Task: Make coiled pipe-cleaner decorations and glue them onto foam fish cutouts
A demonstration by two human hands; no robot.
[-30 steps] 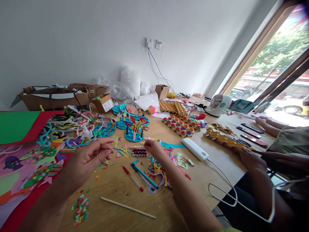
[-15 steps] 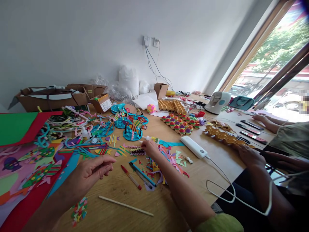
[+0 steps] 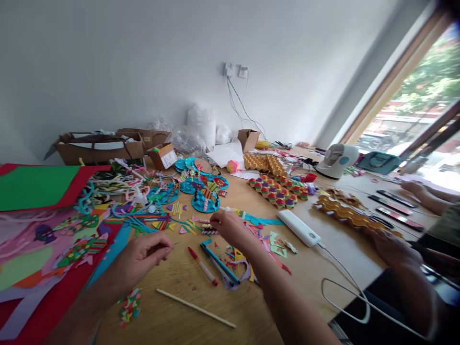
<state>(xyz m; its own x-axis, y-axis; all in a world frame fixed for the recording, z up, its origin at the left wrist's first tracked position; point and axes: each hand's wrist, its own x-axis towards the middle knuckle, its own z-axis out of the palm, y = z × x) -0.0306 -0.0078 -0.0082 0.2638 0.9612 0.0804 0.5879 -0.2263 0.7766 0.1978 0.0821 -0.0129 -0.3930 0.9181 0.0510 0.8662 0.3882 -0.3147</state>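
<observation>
My left hand hovers over the front of the wooden table, its fingers curled together; whatever they may hold is too small to name. My right hand reaches in beside small braided strips, fingers bent down, their tips partly hidden. Between the hands lie a red pen and blue pens. A thin wooden stick rests nearer the front edge. Small paper scraps are heaped by my left wrist. Striped paper fish lie beyond my left hand.
Blue discs with fish and a filled egg tray stand farther back. A white power bank trails a cable at right. Another person's hand touches an egg-carton strip. Red and green sheets cover the left side.
The view has turned slightly left, so the table's contents appear farther right. My right hand has shifted slightly left and toward me relative to the braided strips.
</observation>
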